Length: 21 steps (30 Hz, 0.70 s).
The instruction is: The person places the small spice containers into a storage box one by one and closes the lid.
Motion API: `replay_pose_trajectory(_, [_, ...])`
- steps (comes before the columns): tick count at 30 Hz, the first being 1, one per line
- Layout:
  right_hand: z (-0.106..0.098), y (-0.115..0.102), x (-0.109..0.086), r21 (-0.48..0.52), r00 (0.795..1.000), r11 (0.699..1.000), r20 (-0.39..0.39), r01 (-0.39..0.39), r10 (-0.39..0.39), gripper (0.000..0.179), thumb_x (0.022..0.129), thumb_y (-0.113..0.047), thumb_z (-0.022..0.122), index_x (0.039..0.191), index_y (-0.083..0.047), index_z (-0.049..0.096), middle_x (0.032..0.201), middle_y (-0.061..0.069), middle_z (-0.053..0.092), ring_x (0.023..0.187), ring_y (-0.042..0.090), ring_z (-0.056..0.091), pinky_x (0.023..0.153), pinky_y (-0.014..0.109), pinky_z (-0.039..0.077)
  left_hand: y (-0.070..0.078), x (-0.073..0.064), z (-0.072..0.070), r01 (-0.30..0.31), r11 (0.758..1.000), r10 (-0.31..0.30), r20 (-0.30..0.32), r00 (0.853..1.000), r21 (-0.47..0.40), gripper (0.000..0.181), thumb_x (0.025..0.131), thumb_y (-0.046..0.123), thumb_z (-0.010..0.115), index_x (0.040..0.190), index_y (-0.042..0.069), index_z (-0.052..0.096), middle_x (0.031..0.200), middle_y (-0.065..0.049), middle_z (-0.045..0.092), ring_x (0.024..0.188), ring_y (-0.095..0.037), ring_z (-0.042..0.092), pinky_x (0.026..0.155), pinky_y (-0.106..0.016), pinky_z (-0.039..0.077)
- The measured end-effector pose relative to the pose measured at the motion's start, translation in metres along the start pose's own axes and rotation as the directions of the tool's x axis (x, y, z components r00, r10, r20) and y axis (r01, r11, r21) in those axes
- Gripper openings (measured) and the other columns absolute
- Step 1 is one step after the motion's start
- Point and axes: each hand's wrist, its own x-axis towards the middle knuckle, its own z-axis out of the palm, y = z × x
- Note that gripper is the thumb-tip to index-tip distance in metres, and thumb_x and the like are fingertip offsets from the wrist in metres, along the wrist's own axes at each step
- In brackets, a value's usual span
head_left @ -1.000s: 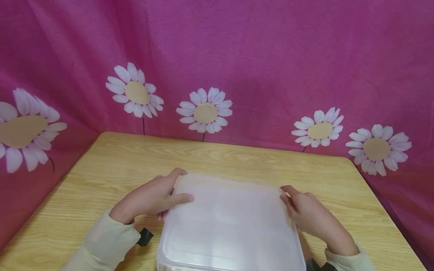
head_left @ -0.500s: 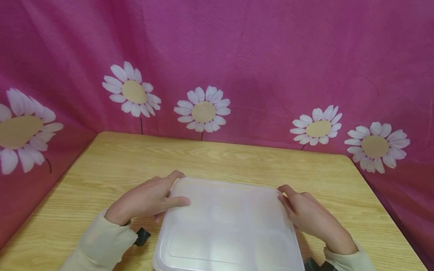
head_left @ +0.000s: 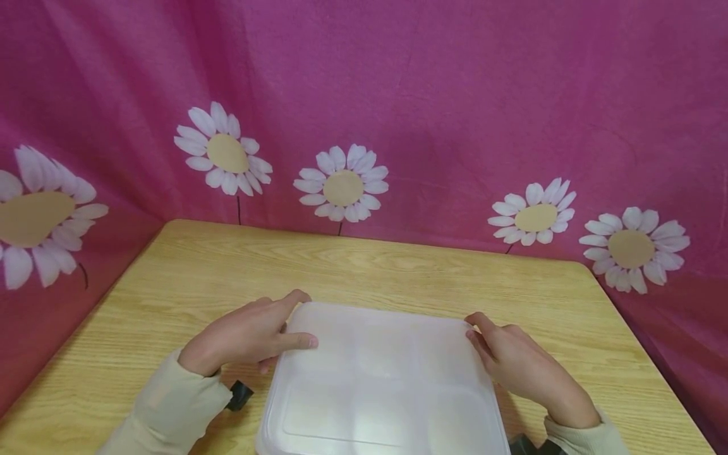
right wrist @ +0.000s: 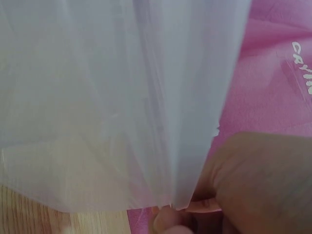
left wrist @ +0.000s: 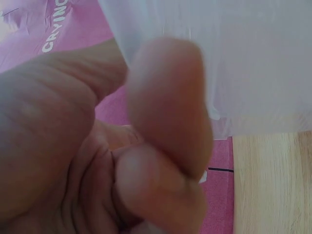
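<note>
A wide, translucent white plastic container [head_left: 387,385] with a lid lies at the front middle in the head view, its near edge cut off by the frame. Faint compartments show through the lid. My left hand [head_left: 244,336] grips its far left corner, the thumb [head_left: 301,341] flat over the lid's rim and the other fingers down the side. At the far right corner, my right hand [head_left: 520,363] pinches the rim with bent fingers. Both wrist views show the container's clear wall [left wrist: 258,63] close against the fingers, with the right fingertips [right wrist: 168,219] at its lower edge.
The container is over a light wood-grain table [head_left: 227,265]. A pink cloth [head_left: 432,114] printed with white daisies hangs behind and to the sides of it. A small black piece [head_left: 240,396] sits at the left cuff.
Both hands have brought the container slightly down and nearer to me, mostly in the first half second. Its compartments show more clearly through the lid. The grip stays the same.
</note>
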Motion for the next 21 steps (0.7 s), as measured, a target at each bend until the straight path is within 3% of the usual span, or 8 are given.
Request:
replay_pose_trajectory(5, [0.0005,0.0018,0.0005,-0.005,0.999,1.000,-0.019,0.027,-0.027,0.029,0.104,-0.016,0.058,0.130,-0.003,0.057,0.060,-0.007,0.043,0.048,0.005,0.036,0.047,0.021,0.034,-0.0006,-0.0007,-0.0013,-0.025,1.000,0.025,0.023,0.999,-0.005,0.069,0.093,0.043,0.074,0.149,0.017,0.043,0.054,-0.001,0.058,0.043,-0.020,0.057,0.066,-0.029,0.053])
replay_pose_trajectory(12, [0.0017,0.0036,0.0019,-0.015,0.998,0.998,-0.036,0.057,-0.057,0.028,0.104,-0.017,0.058,0.129,-0.003,0.058,0.061,-0.008,0.041,0.050,0.002,0.033,0.048,0.021,0.032,-0.0019,0.0000,-0.0016,-0.018,1.000,0.019,0.039,0.999,-0.009,0.071,0.091,0.041,0.076,0.148,0.015,0.044,0.056,-0.003,0.060,0.045,-0.021,0.059,0.055,-0.030,0.049])
replay_pose_trajectory(21, [0.0010,0.0080,0.0027,0.005,0.994,0.995,-0.035,0.102,-0.102,0.024,0.105,-0.017,0.057,0.125,-0.004,0.055,0.062,-0.008,0.041,0.050,0.001,0.032,0.049,0.021,0.033,-0.0039,0.0004,-0.0009,-0.030,1.000,0.030,0.040,0.999,-0.010,0.068,0.092,0.040,0.076,0.146,0.015,0.045,0.056,-0.003,0.061,0.045,-0.023,0.060,0.061,-0.030,0.053])
